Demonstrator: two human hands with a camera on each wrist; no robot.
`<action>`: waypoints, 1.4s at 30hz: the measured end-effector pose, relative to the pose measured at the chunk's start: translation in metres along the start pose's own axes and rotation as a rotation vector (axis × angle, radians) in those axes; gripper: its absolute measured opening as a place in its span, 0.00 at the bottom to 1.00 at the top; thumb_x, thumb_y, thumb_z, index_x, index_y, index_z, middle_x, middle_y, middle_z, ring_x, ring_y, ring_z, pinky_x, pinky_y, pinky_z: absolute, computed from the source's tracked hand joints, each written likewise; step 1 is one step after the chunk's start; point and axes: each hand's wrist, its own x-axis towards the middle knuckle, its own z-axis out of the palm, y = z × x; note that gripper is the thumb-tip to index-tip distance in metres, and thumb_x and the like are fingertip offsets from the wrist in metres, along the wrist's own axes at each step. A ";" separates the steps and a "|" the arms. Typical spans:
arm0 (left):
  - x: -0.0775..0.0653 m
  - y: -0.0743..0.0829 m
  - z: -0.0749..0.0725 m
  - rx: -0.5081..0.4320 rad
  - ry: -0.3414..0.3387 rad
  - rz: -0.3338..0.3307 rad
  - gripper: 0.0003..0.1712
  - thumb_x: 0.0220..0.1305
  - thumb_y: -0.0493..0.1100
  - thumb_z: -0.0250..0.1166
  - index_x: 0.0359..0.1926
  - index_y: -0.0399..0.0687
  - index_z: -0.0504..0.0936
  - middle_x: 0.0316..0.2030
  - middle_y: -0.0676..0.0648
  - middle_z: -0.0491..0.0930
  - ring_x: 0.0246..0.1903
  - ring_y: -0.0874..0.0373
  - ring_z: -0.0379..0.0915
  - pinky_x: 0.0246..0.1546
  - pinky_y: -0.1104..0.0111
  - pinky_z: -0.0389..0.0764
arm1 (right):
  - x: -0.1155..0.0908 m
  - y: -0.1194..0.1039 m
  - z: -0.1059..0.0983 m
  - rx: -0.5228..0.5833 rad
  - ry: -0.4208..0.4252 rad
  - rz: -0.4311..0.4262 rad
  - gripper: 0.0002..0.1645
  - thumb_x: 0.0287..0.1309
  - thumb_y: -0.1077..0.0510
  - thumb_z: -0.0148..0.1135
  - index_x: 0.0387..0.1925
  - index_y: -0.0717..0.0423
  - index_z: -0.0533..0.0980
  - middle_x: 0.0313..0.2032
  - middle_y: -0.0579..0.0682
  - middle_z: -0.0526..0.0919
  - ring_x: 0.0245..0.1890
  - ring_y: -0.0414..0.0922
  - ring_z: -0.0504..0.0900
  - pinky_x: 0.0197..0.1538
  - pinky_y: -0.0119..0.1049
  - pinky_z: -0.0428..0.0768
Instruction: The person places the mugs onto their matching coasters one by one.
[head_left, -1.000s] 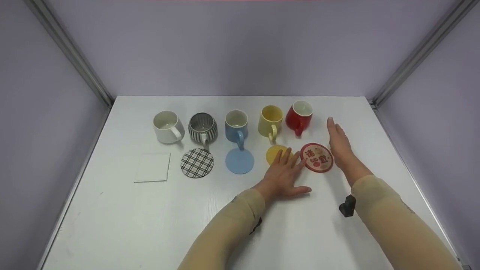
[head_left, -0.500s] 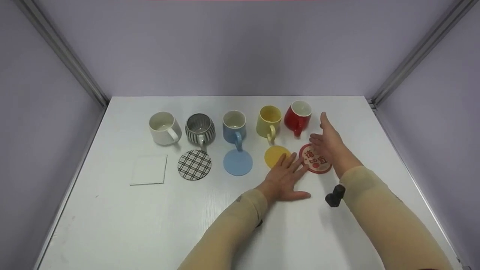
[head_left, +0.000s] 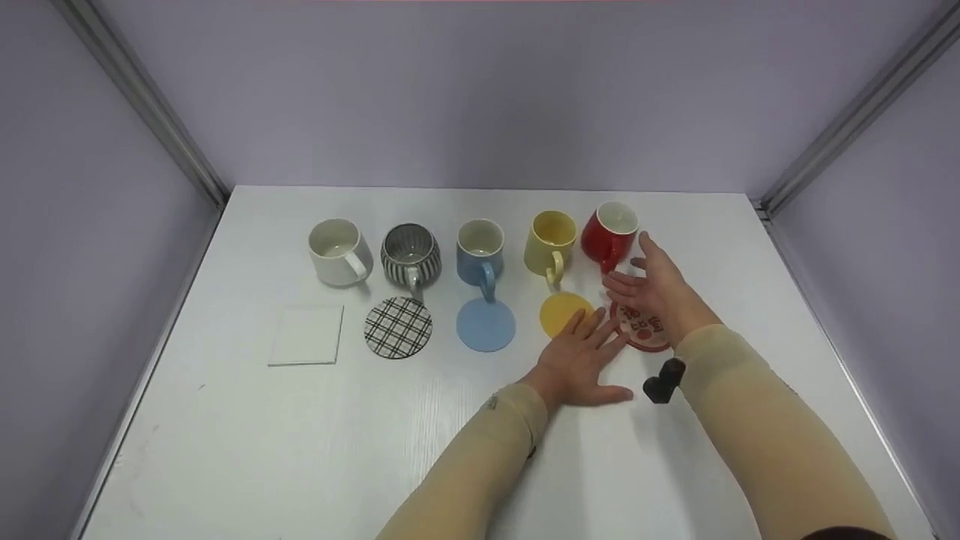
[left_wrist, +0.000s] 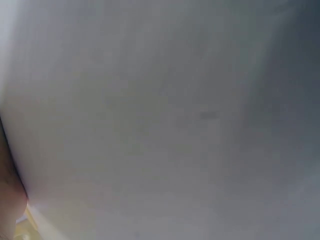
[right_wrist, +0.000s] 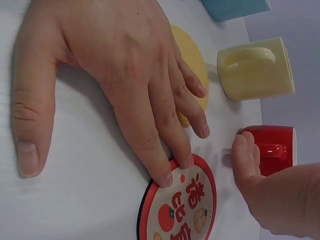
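Observation:
My left hand [head_left: 583,367] lies flat with spread fingers. Two of its fingertips touch the rim of a round red-edged coaster [right_wrist: 180,205] with Chinese characters, and other fingers reach over the edge of a yellow coaster [head_left: 562,311]. My right hand [head_left: 661,289] hovers above the red-edged coaster and partly covers it in the head view. Its fingers are extended beside a red mug [head_left: 600,241], close to the handle; whether they touch is unclear. A yellow mug [head_left: 543,251] stands left of the red one. The left wrist view shows mainly blurred white tabletop.
Left of the yellow mug stand a blue mug [head_left: 472,266], a striped grey mug [head_left: 409,266] and a white mug [head_left: 337,266]. Before them lie a blue coaster [head_left: 486,325], a checked coaster [head_left: 398,328] and a square white coaster [head_left: 306,335]. Pale walls enclose the white table [head_left: 300,450].
My right hand has swung left from the table's right side, over the red-edged coaster and up to the red mug. My left hand stays in nearly the same place. The mugs stand unmoved.

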 end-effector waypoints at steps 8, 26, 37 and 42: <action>0.001 0.001 0.000 -0.006 -0.011 0.000 0.59 0.62 0.90 0.25 0.86 0.70 0.35 0.85 0.58 0.28 0.83 0.53 0.17 0.80 0.53 0.24 | 0.010 0.000 0.005 -0.011 -0.004 0.023 0.51 0.75 0.27 0.49 0.85 0.47 0.50 0.78 0.58 0.64 0.75 0.55 0.70 0.74 0.47 0.71; 0.005 0.005 -0.001 -0.033 -0.021 0.006 0.59 0.61 0.91 0.26 0.85 0.70 0.35 0.84 0.59 0.27 0.83 0.55 0.17 0.79 0.55 0.23 | 0.024 0.001 0.004 0.122 -0.053 0.080 0.47 0.78 0.31 0.50 0.85 0.47 0.49 0.81 0.59 0.57 0.77 0.57 0.65 0.75 0.50 0.68; 0.004 0.006 -0.003 -0.060 -0.017 0.005 0.59 0.61 0.91 0.28 0.85 0.70 0.35 0.84 0.60 0.26 0.83 0.56 0.17 0.79 0.56 0.22 | 0.028 0.000 0.004 0.099 0.012 0.090 0.33 0.82 0.36 0.48 0.74 0.50 0.63 0.80 0.59 0.60 0.76 0.54 0.69 0.74 0.47 0.70; 0.003 0.005 -0.003 -0.075 -0.014 0.003 0.59 0.61 0.91 0.29 0.86 0.70 0.36 0.84 0.60 0.28 0.83 0.56 0.19 0.79 0.56 0.23 | 0.027 -0.001 0.000 0.046 0.039 0.082 0.29 0.81 0.37 0.50 0.70 0.49 0.65 0.78 0.58 0.65 0.74 0.53 0.72 0.73 0.46 0.73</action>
